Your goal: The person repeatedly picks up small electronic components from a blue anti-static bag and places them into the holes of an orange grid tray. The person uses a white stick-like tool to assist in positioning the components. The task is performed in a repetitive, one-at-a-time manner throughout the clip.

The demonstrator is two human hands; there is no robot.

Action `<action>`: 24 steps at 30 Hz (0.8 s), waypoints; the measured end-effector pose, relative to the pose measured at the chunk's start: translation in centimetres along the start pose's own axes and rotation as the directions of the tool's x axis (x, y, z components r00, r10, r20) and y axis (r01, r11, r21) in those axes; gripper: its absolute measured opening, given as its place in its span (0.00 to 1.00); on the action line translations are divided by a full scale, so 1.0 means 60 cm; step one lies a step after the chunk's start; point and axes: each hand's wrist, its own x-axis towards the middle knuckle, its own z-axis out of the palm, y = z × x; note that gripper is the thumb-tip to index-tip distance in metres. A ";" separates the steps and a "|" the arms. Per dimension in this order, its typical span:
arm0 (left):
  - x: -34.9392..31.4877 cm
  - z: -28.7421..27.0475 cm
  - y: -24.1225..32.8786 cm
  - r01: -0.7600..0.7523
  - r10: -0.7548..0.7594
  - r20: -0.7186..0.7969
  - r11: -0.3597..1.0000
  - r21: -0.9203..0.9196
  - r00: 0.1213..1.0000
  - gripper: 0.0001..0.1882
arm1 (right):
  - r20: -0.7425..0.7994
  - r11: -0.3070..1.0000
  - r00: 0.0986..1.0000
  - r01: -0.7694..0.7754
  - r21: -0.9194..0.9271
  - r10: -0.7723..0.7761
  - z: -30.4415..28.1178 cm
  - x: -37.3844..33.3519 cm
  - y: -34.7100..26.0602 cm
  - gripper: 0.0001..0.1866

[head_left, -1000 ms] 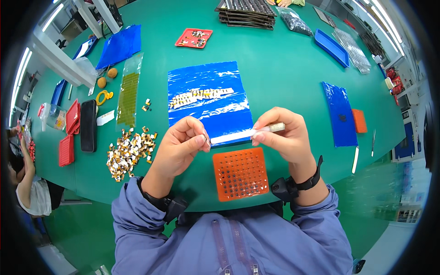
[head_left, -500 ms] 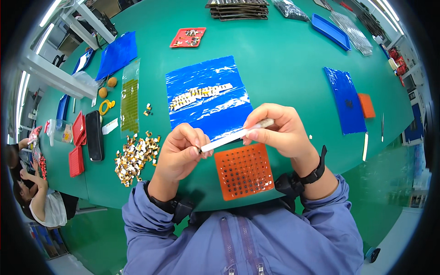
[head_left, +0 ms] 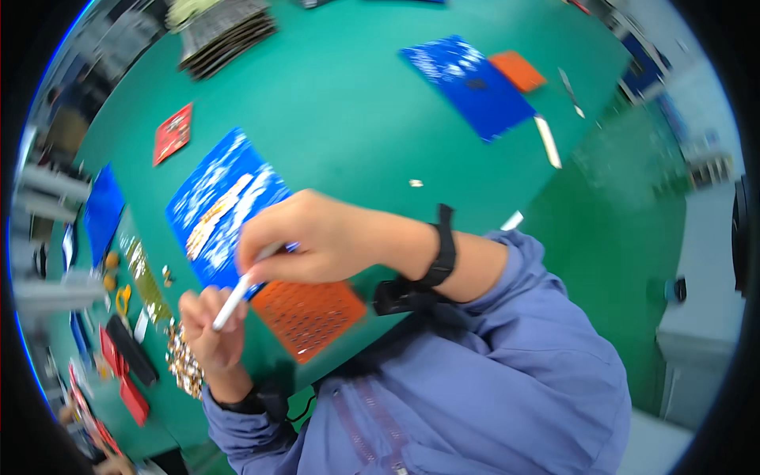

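My right hand pinches a slim white stick, which points down and to the left. Its lower end passes in front of my left hand, whose fingers are curled closed; anything between them is hidden and blurred. Just right of the left hand lies an orange tray with rows of small dark pieces. Beyond both hands a blue sheet carries a row of small white and yellowish parts. Left of my left hand is a heap of small white, gold and dark parts.
At the far right lie another blue sheet, an orange block, tweezers and a pale strip. A red tray and stacked dark panels are at the far left. A black case sits near red trays.
The view has swung to the right, so the table appears turned. My right hand has tilted the white stick more steeply; the left fingers have curled in beside its lower end.
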 end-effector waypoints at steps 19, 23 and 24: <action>-0.051 0.041 0.042 -0.166 0.157 0.055 0.952 0.257 0.986 0.15 | -0.453 0.851 0.725 0.488 -0.195 -0.520 0.087 -0.124 -0.088 0.09; -0.044 0.072 0.026 -0.140 0.140 0.021 0.947 0.290 0.990 0.16 | -0.415 0.892 0.791 0.379 -0.245 -0.450 0.077 -0.147 -0.087 0.08; -0.043 0.078 0.024 -0.134 0.136 0.015 0.946 0.296 0.991 0.16 | -0.393 0.901 0.815 0.341 -0.267 -0.425 0.073 -0.152 -0.089 0.09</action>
